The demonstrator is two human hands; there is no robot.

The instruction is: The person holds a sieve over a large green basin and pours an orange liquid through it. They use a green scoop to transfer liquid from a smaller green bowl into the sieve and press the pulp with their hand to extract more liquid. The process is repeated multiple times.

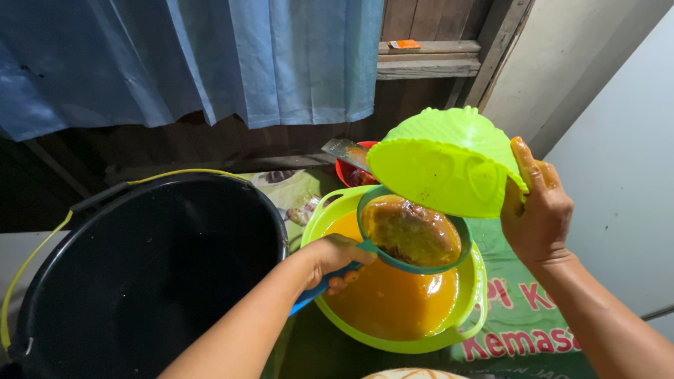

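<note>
Head view: the left hand (335, 258) grips the blue handle of one teal strainer (413, 235), likely heavy with wet brown pulp, over one lime basin (474, 309) of slippery orange liquid. The right hand (537, 210) clasps one light, stiff lime lid (439, 172) by its rim. One black bucket (140, 274) stands alongside.

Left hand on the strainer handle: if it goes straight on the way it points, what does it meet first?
Probably the strainer itself, then the tilted green bowl above; depth is unclear.
</note>
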